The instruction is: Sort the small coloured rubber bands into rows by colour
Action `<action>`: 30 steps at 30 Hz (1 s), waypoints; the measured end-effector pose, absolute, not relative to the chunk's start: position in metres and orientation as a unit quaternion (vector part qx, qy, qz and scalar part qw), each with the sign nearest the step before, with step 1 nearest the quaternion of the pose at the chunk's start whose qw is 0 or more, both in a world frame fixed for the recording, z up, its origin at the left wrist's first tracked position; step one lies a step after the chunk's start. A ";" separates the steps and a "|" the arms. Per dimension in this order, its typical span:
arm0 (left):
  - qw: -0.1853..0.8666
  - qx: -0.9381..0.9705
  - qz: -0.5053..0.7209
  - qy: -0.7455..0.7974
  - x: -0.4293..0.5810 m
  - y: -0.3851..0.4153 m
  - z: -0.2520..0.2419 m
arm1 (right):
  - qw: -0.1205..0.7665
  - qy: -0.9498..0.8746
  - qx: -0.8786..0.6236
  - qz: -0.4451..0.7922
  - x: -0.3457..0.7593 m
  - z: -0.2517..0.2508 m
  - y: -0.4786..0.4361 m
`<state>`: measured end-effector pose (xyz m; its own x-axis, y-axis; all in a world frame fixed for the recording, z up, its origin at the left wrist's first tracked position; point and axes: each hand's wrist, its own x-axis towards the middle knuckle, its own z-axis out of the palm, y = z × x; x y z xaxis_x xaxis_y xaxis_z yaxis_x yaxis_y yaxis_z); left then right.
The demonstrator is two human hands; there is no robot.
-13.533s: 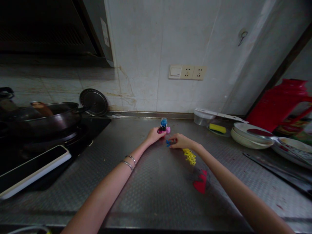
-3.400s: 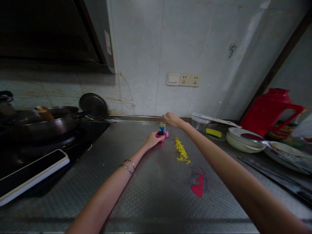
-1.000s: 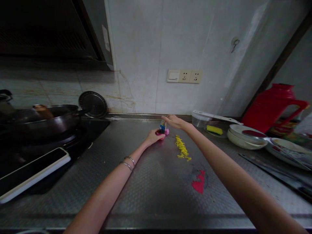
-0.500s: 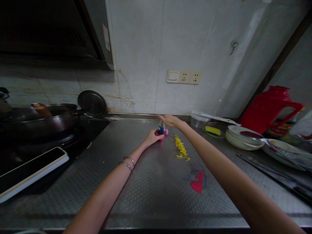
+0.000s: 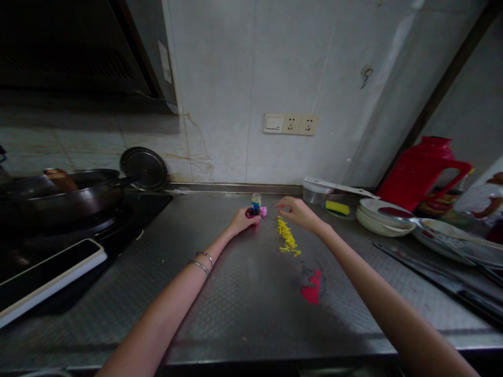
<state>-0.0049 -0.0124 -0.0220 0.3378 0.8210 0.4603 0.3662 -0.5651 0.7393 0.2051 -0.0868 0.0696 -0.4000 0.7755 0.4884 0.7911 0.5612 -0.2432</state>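
A small stack of tiny coloured pieces [image 5: 255, 204], blue and yellow above a pink base, stands on the steel counter [image 5: 243, 293] near the wall. My left hand [image 5: 241, 221] is closed on the pink base of that stack. My right hand [image 5: 296, 211] hovers just right of the stack, above the far end of a heap of small yellow pieces [image 5: 286, 242]. Its fingers are curled together as in a pinch; what they hold is too small to see. A few red pieces [image 5: 312, 290] lie nearer to me on the counter.
A dark wok [image 5: 58, 193] sits on the stove at left, with a round lid [image 5: 143, 168] leaning on the wall and a white-edged device [image 5: 47, 277] in front. At right are a yellow sponge [image 5: 337, 207], stacked white plates [image 5: 383, 214], a red thermos jug [image 5: 426, 170] and a knife [image 5: 444, 277].
My right hand has come down from above the stack's top to a spot right of it, over the yellow heap. The left hand has stayed on the stack. Earlier blue pieces are gone from the counter.
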 end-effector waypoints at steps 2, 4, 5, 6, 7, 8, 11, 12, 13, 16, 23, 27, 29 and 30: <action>0.264 0.773 0.435 0.379 -0.004 -0.013 -0.022 | 0.264 -0.837 -0.480 0.013 0.221 0.048 -0.110; 0.266 0.775 0.436 0.373 -0.004 -0.014 -0.021 | 0.256 -0.829 -0.497 0.032 0.233 0.029 -0.132; 0.267 0.776 0.434 0.371 -0.004 -0.014 -0.021 | 0.254 -0.825 -0.502 0.044 0.238 0.021 -0.142; 0.268 0.778 0.432 0.369 -0.003 -0.015 -0.021 | 0.252 -0.825 -0.503 0.061 0.241 0.014 -0.150; 0.266 0.780 0.430 0.369 -0.003 -0.015 -0.021 | 0.249 -0.824 -0.503 0.073 0.244 0.008 -0.158; 0.262 0.781 0.429 0.372 -0.003 -0.016 -0.020 | 0.245 -0.825 -0.502 0.081 0.246 0.003 -0.163; 0.249 0.782 0.425 0.382 -0.003 -0.018 -0.018 | 0.231 -0.825 -0.509 0.086 0.250 -0.005 -0.173; 0.245 0.782 0.424 0.385 -0.004 -0.019 -0.017 | 0.224 -0.823 -0.515 0.084 0.251 -0.006 -0.174; 0.242 0.782 0.424 0.387 -0.004 -0.020 -0.017 | 0.217 -0.821 -0.521 0.081 0.251 -0.006 -0.175; 0.240 0.780 0.423 0.392 -0.004 -0.022 -0.016 | 0.196 -0.820 -0.533 0.077 0.248 -0.004 -0.175; 0.243 0.775 0.432 0.392 -0.002 -0.021 -0.018 | 0.190 -0.824 -0.527 0.081 0.243 0.000 -0.174; 0.252 0.774 0.426 0.394 -0.002 -0.020 -0.018 | 0.202 -0.816 -0.535 0.088 0.245 0.001 -0.176; 0.249 0.775 0.425 0.396 -0.003 -0.019 -0.019 | 0.217 -0.813 -0.533 0.093 0.242 0.003 -0.177; 0.246 0.776 0.426 0.396 -0.003 -0.018 -0.020 | 0.224 -0.814 -0.528 0.096 0.240 0.004 -0.178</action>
<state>-0.0029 -0.0184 -0.0196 0.3236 0.8233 0.4663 0.4048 -0.5659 0.7183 0.2400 -0.1777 0.0037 -0.3425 0.9018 0.2636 0.8159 0.4246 -0.3925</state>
